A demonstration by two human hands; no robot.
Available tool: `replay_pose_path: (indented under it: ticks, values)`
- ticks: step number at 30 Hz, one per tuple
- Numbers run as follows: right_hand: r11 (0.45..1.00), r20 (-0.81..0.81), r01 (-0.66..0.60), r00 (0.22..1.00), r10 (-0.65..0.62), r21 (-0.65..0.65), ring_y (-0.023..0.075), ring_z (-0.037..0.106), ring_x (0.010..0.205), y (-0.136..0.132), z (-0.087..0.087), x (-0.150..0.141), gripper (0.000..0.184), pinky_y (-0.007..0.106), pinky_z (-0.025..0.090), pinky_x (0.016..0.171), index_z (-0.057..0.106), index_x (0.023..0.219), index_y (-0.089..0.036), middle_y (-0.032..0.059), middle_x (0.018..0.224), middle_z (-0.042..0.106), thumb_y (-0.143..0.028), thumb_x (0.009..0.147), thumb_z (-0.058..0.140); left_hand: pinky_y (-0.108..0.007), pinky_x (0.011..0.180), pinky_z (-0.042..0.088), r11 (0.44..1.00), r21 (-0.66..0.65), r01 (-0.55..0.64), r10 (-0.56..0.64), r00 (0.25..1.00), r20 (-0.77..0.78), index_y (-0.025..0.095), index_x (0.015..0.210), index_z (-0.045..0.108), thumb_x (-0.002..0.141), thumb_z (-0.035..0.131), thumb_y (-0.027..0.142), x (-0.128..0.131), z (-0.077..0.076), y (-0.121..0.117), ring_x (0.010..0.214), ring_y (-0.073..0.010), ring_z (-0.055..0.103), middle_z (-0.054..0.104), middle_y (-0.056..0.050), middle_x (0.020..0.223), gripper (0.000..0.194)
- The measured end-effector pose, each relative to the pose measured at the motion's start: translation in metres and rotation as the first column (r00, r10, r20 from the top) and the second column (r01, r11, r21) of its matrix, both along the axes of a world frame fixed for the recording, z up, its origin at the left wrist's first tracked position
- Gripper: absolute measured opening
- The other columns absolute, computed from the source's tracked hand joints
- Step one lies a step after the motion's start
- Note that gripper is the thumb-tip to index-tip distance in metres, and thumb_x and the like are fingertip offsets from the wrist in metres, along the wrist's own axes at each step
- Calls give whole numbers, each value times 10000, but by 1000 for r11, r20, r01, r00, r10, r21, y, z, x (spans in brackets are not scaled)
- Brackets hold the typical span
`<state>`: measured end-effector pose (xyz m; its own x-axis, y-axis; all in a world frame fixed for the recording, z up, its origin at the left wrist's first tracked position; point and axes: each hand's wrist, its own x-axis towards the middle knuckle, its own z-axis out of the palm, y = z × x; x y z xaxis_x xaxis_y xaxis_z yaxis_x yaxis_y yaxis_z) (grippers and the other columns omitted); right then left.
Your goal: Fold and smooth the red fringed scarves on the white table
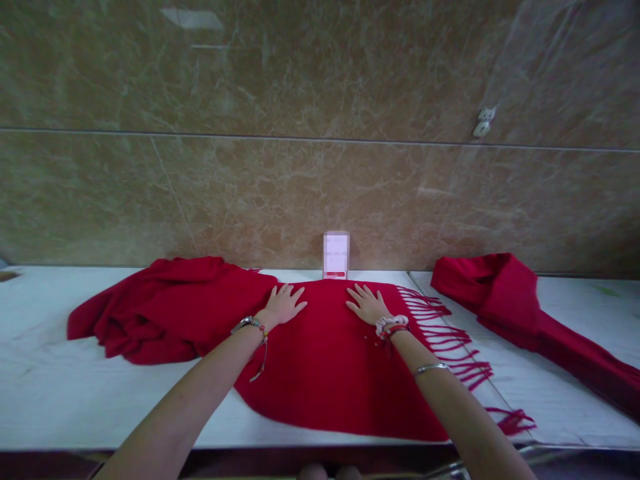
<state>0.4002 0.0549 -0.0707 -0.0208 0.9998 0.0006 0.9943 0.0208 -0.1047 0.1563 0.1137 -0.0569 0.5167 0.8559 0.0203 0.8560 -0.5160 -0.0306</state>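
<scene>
A red fringed scarf [325, 367] lies partly spread on the white table, its tassels pointing right. The rest of it is heaped in loose folds on the left. My left hand [284, 305] lies flat on the scarf beside the heap, fingers spread. Near the fringe, my right hand [369, 305] also presses flat on the cloth with fingers apart. Bracelets circle both wrists, and a scrunchie [391, 325] sits on the right one. Neither hand grips anything.
A phone [336, 255] with a lit screen leans upright against the marbled wall [250, 193] behind the scarf. Another folded red cloth [510, 307] lies at the right. A small white fixture [484, 123] is on the wall. The table's front edge [280, 445] runs below my forearms.
</scene>
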Motion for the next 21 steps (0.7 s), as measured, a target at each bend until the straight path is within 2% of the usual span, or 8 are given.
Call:
replay_pose_path:
  ticks: [2, 5, 8, 10, 12, 15, 21]
  values:
    - [1000, 6, -3, 1000, 3, 1, 254, 167, 1307, -1, 1, 0, 507, 546, 161, 999, 298, 1340, -259, 56, 1438, 222, -464, 878, 264, -506, 966, 241, 998, 67, -12, 10, 1000, 29, 169, 1278, 390, 883, 314, 321, 4, 7, 9, 1235, -289, 320, 383, -173, 1329, 430]
    - [1000, 10, -5, 1000, 5, 13, 249, 174, 1306, -2, 1, 0, 505, 534, 160, 1005, 304, 1339, -260, 53, 1434, 233, -464, 879, 256, -492, 917, 313, 998, 60, -25, 23, 999, 30, 192, 1196, 474, 834, 375, 212, 3, 18, 31, 1164, -281, 408, 476, -149, 1252, 375]
    - [1000, 0, -7, 1000, 7, 27, 248, 182, 1304, -3, 1, 1, 508, 519, 160, 1011, 320, 1334, -242, 58, 1432, 238, -462, 880, 262, -345, 795, 423, 999, -44, 31, -31, 999, -11, 191, 999, 599, 707, 486, 132, -2, 27, 51, 938, -228, 565, 632, -92, 992, 319]
    - [999, -13, -6, 1000, 7, 38, 245, 185, 1304, -2, 0, 1, 508, 511, 161, 1014, 331, 1329, -236, 61, 1430, 243, -462, 878, 270, -262, 705, 434, 990, -110, 90, -93, 995, -26, 175, 860, 636, 646, 506, 103, -3, 33, 59, 798, -187, 589, 655, -59, 866, 260]
    - [999, -29, 0, 1000, 2, 51, 238, 181, 1305, -1, -2, 3, 508, 506, 158, 1017, 340, 1324, -239, 54, 1427, 253, -468, 874, 279, -230, 664, 423, 978, -152, 140, -146, 989, -27, 161, 785, 635, 613, 516, 101, -3, 39, 63, 750, -169, 575, 649, -41, 837, 218]
    - [998, -51, 11, 999, -8, 57, 238, 183, 1305, 0, -4, 4, 510, 509, 151, 1018, 355, 1316, -241, 47, 1422, 267, -475, 867, 295, -211, 628, 409, 962, -202, 183, -191, 981, -25, 148, 780, 624, 592, 540, 130, -2, 49, 68, 729, -156, 551, 635, -20, 828, 206]
    - [998, -60, -1, 998, 4, 61, 242, 208, 1297, 0, -2, 5, 486, 512, 167, 1013, 379, 1302, -236, 56, 1411, 290, -443, 868, 309, -197, 613, 389, 959, -238, 152, -167, 985, -47, 152, 843, 613, 632, 592, 277, -21, 75, 85, 722, -137, 531, 623, -1, 819, 247]
